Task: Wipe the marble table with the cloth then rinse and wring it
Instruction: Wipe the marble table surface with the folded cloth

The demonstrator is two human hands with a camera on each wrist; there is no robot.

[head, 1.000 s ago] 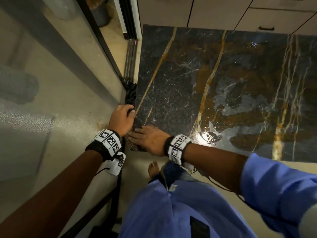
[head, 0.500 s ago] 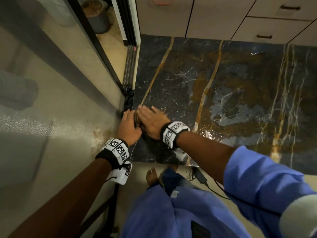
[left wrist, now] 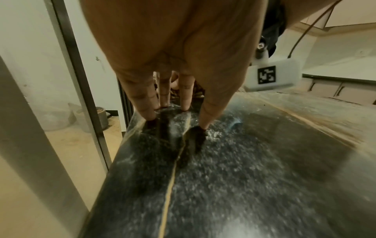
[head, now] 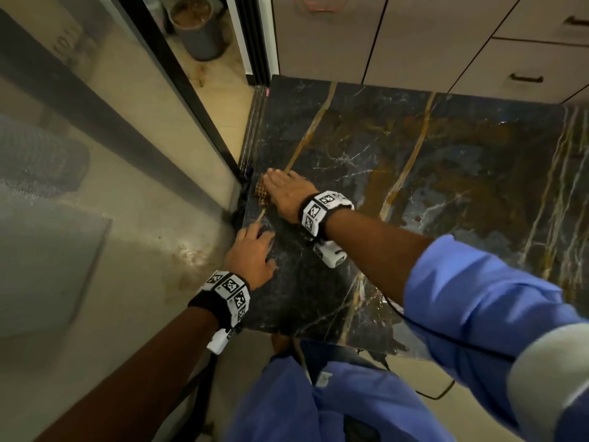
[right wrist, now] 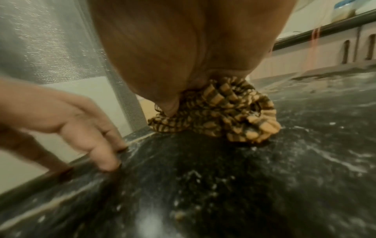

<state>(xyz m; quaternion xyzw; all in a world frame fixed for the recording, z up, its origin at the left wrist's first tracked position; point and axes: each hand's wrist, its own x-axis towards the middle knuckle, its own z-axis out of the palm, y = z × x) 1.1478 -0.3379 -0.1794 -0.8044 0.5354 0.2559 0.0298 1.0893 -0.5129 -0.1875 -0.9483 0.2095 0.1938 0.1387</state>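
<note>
The dark marble table [head: 446, 186] with gold veins fills the right of the head view. My right hand [head: 287, 194] lies flat on a brown checked cloth [head: 261, 194] and presses it onto the marble near the table's left edge. In the right wrist view the cloth [right wrist: 223, 116] is bunched under my palm [right wrist: 183, 48]. My left hand [head: 251, 253] is nearer to me, fingers straight, with its fingertips [left wrist: 150, 112] touching the marble by the same edge. It holds nothing. The marble around both hands looks wet and speckled.
A glass panel with a black frame [head: 178, 100] runs along the table's left side. Behind it a grey pot [head: 197, 30] stands on the floor. Beige cabinets with drawer handles [head: 526, 78] line the far edge. My blue clothing [head: 318, 403] is below the near edge.
My right hand has slid the cloth away from me along the left edge. The left hand, curled one second ago, has flattened onto the marble and now lies behind the right hand.
</note>
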